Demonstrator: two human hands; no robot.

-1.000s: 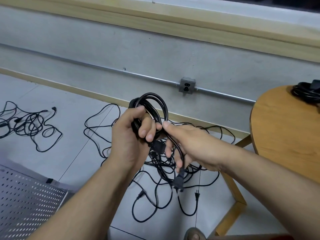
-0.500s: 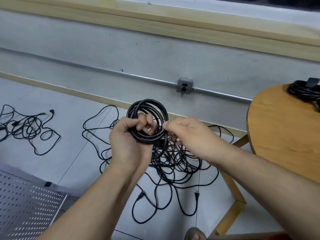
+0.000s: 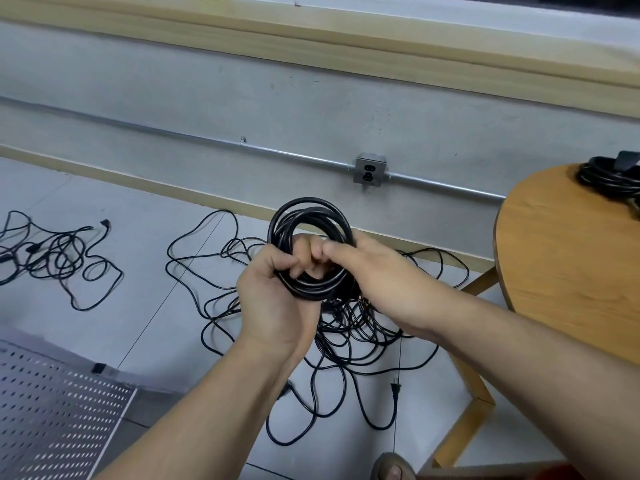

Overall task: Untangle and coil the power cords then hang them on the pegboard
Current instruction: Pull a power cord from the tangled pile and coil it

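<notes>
Pale grey floor tiles (image 3: 138, 209) meet a grey concrete wall (image 3: 311, 109), where a metal conduit (image 3: 173, 134) runs to a small outlet box (image 3: 370, 169).

At the centre of the view, the curled fingers (image 3: 304, 252) of the left hand (image 3: 273, 306) pass through the middle of a coiled black cord (image 3: 311, 216) and clamp its lower strands against the palm. The right hand (image 3: 381, 282) meets it from the right – its thumb (image 3: 337, 251) lies across the top of the left fingers, and its other fingers wrap behind the coil's right side, mostly hidden. Both hands grip the coil, which is held upright in the air above the floor, its round loops stacked neatly together. Both bare forearms reach in from the bottom of the frame.

Directly below the hands, a loose tangle of thin black cords (image 3: 349, 337) sprawls on the tiles, with a two-pin plug (image 3: 394, 389) lying at its near edge. A second, smaller tangle (image 3: 59, 258) lies well apart at the far left.

A white perforated pegboard (image 3: 52, 417) lies flat on the floor at the lower left corner. On the right stands a round wooden table (image 3: 571, 265); on its far edge rests another bundle of coiled black cords (image 3: 606, 178). The toe of a sandalled foot (image 3: 391, 469) shows at the bottom edge.
</notes>
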